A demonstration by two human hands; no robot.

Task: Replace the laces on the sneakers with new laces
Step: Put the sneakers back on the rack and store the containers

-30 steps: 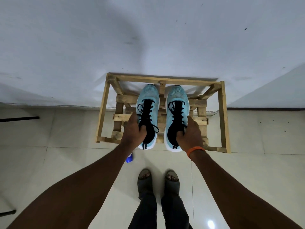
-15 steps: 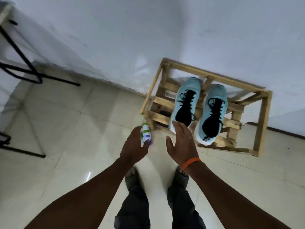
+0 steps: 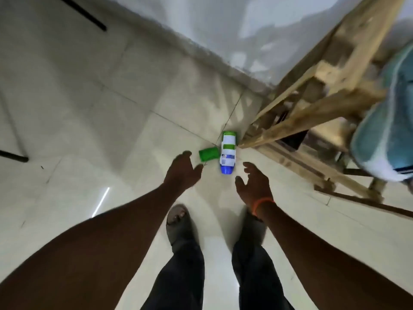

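Apparently fetching new laces: left hand and right hand are spread and hold nothing, with a packet just ahead between them. The sneaker sits on the rack, well right of the right hand. Next: pinch the packet.

Things in view, counted

Two bare hands, the left hand and the right hand; one orange wristband; one white, green and blue plastic bottle; one small green packet; one pale wooden slatted rack; one light-blue knit sneaker plainly seen; one dark sandal.
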